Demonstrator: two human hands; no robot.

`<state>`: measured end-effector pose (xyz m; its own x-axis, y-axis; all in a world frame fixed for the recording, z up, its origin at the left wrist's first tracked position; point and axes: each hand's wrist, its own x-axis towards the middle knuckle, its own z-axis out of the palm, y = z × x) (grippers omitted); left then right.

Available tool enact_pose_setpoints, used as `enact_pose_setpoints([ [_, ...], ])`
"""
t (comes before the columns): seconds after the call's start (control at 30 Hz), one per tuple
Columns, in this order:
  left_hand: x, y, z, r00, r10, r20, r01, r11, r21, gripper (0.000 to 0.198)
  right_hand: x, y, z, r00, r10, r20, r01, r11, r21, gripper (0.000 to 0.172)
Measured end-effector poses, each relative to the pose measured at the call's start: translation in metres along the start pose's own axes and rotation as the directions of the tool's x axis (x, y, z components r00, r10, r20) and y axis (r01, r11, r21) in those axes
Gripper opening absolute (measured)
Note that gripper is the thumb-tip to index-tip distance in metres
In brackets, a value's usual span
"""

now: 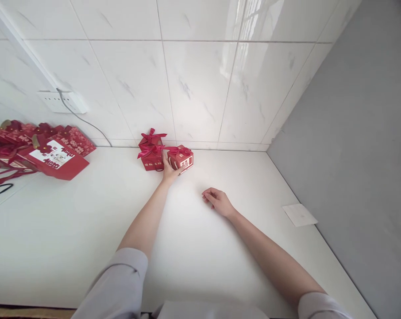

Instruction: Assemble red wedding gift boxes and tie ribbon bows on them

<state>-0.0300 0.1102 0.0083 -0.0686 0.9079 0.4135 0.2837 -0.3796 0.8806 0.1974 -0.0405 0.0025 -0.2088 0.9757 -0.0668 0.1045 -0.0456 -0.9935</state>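
Observation:
My left hand (pixel 170 170) is closed on a small red gift box (pixel 182 159) with a ribbon bow on top and a white panel with a red character on its front. The thumb lies along the front, and the other fingers go behind the left side. Just left of it stand two more red gift boxes with bows, a front one (pixel 151 163) and a rear one (pixel 147 141) against the wall. My right hand (pixel 218 201) hovers over or rests on the white tabletop (pixel 194 248), fingers curled together, with no object visible in them.
At the left lies a pile of flat red gift bags (pixel 66 166) with ribbons, beside a black cord loop (pixel 0 189). A cable (pixel 84 119) runs from the wall socket (pixel 63 103) down to the table. A white card (pixel 299 215) lies by the grey panel (pixel 353 133) on the right.

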Motion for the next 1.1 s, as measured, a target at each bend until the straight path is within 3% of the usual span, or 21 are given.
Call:
enact_pose_setpoints([
  [0.07, -0.003, 0.001, 0.002, 1.000, -0.017, -0.024, 0.017, 1.000, 0.017, 0.119, 0.001, 0.001, -0.001, 1.000, -0.013, -0.026, 0.014, 0.999, 0.029, 0.029],
  [0.13, -0.012, 0.004, 0.004, 0.999, -0.039, 0.023, 0.038, 0.999, 0.020, 0.115, -0.002, 0.002, -0.003, 0.996, -0.033, -0.083, 0.039, 0.997, 0.061, 0.030],
  [0.2, -0.027, 0.011, 0.002, 0.982, -0.044, 0.183, 0.053, 0.997, -0.049, 0.113, -0.006, 0.003, -0.004, 0.982, -0.058, -0.182, 0.076, 0.993, 0.095, 0.035],
  [0.27, -0.044, 0.023, -0.004, 0.917, -0.010, 0.398, 0.082, 0.983, -0.165, 0.113, -0.009, 0.003, -0.005, 0.956, -0.071, -0.283, 0.111, 0.985, 0.129, 0.039],
  [0.33, -0.059, 0.041, -0.017, 0.804, 0.014, 0.595, 0.174, 0.951, -0.257, 0.112, -0.015, 0.002, -0.005, 0.938, -0.065, -0.340, 0.128, 0.978, 0.167, 0.041],
  [0.37, -0.066, 0.051, -0.025, 0.717, -0.004, 0.697, 0.259, 0.930, -0.261, 0.108, -0.019, 0.000, -0.006, 0.935, -0.057, -0.350, 0.129, 0.974, 0.185, 0.041],
  [0.47, -0.074, 0.076, -0.047, 0.376, -0.084, 0.923, 0.505, 0.853, -0.128, 0.092, -0.036, -0.006, -0.007, 0.938, -0.036, -0.344, 0.120, 0.967, 0.226, 0.041],
  [0.5, -0.074, 0.081, -0.051, 0.308, -0.107, 0.945, 0.539, 0.839, -0.081, 0.086, -0.043, -0.009, -0.007, 0.939, -0.031, -0.341, 0.115, 0.966, 0.230, 0.040],
  [0.53, -0.074, 0.084, -0.053, 0.295, -0.144, 0.945, 0.557, 0.829, -0.047, 0.080, -0.049, -0.013, -0.007, 0.937, -0.027, -0.349, 0.111, 0.968, 0.225, 0.039],
  [0.57, -0.073, 0.086, -0.054, 0.327, -0.190, 0.926, 0.567, 0.823, -0.032, 0.075, -0.055, -0.016, -0.008, 0.930, -0.023, -0.368, 0.108, 0.971, 0.212, 0.037],
  [0.6, -0.073, 0.086, -0.052, 0.403, -0.239, 0.883, 0.569, 0.821, -0.037, 0.069, -0.060, -0.020, -0.009, 0.920, -0.021, -0.390, 0.106, 0.975, 0.198, 0.036],
  [0.67, -0.075, 0.085, -0.047, 0.621, -0.325, 0.713, 0.543, 0.835, -0.092, 0.055, -0.067, -0.027, -0.010, 0.907, -0.034, -0.420, 0.113, 0.980, 0.163, 0.035],
  [0.73, -0.082, 0.088, -0.044, 0.794, -0.340, 0.503, 0.466, 0.873, -0.146, 0.036, -0.070, -0.033, -0.011, 0.912, -0.067, -0.404, 0.130, 0.983, 0.129, 0.034],
  [0.8, -0.092, 0.096, -0.047, 0.888, -0.290, 0.358, 0.355, 0.925, -0.132, 0.026, -0.072, -0.037, -0.011, 0.932, -0.099, -0.350, 0.143, 0.984, 0.104, 0.035],
  [0.87, -0.103, 0.106, -0.056, 0.924, -0.213, 0.316, 0.243, 0.969, -0.055, 0.025, -0.072, -0.037, -0.011, 0.955, -0.112, -0.273, 0.146, 0.983, 0.107, 0.038],
  [0.93, -0.113, 0.117, -0.065, 0.916, -0.159, 0.368, 0.163, 0.986, 0.020, 0.024, -0.073, -0.036, -0.009, 0.970, -0.118, -0.213, 0.150, 0.979, 0.140, 0.042],
  [1.1, -0.127, 0.130, -0.067, 0.786, -0.108, 0.608, 0.069, 0.994, 0.088, 0.033, -0.074, -0.030, -0.006, 0.958, -0.128, -0.259, 0.176, 0.969, 0.175, 0.037],
])
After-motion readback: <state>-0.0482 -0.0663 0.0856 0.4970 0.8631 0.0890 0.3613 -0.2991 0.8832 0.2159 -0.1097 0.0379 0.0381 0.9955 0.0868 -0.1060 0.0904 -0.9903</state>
